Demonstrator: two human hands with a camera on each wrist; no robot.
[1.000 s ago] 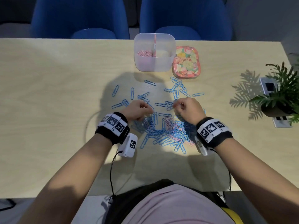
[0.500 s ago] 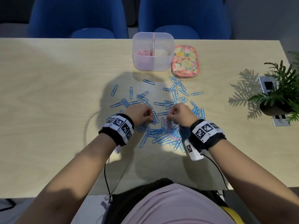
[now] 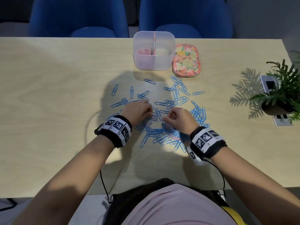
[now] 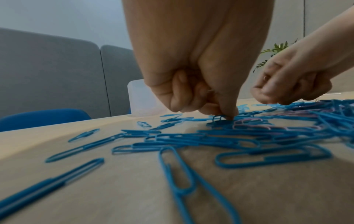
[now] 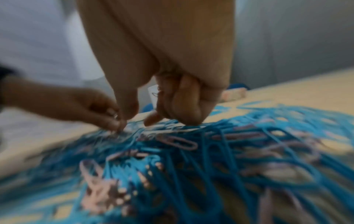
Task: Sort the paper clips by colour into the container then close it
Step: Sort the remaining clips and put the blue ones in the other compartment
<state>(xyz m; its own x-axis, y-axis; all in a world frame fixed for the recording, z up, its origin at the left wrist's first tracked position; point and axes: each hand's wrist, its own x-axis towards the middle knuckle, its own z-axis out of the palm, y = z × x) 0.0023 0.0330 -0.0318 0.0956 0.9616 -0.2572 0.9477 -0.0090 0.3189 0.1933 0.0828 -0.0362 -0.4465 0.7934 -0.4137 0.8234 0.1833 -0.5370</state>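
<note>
From the head camera, both hands have drawn closer together and back toward the person over the last second, from the far edge of the spread to the dense middle of the heap. The left hand [image 3: 139, 111] and the right hand [image 3: 180, 118] now work almost knuckle to knuckle over the tangled blue paper clips [image 3: 162, 135], where the pink paper clips [image 3: 150, 121] lie mixed in. That probably means the picking has turned to the remaining pink ones. The clear divided container [image 3: 154, 51] stands at the far side of the table [image 3: 48, 95], well apart from the hands, with pink clips in its left compartment and the right one seemingly empty. Its floral lid [image 3: 186, 61] lies just beside it, so closing is a long way off. The loose clips point every way; no common axis shows.

The left wrist view shows the left hand's fingers curled, thumb and forefinger pressed down on a blue clip at the heap's edge; whether it is truly gripped cannot be told. Pale pink clips lie flat just beyond, long axes roughly across the frame.

The right wrist view is blurred. The right hand's fingers curl close over the heap, thumb apart; whether they hold anything cannot be told.
</note>
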